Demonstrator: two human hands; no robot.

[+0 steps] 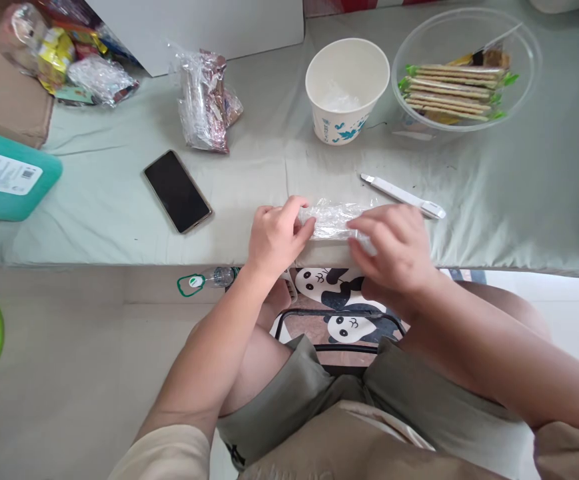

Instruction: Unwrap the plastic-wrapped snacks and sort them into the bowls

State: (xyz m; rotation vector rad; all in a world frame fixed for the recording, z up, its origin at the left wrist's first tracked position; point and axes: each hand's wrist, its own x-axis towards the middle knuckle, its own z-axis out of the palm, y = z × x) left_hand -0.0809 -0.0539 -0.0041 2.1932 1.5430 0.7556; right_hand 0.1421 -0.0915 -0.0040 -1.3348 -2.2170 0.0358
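A clear plastic wrapper (333, 219) lies at the near edge of the pale green covered table (119, 213). My left hand (276, 237) pinches its left end, fingers curled. My right hand (394, 247) grips its right end, fingers closed over the film. What is inside the wrapper I cannot make out. A white utility knife (403, 197) lies just behind my right hand. A white paper cup (346, 87) with a bit of plastic inside stands farther back.
A clear bowl (524, 80) holding several green-edged packets is at the back right. A black phone (177, 191) lies to the left, with a bag of wrapped snacks (204, 100) behind it. A teal box (4, 173) sits at far left.
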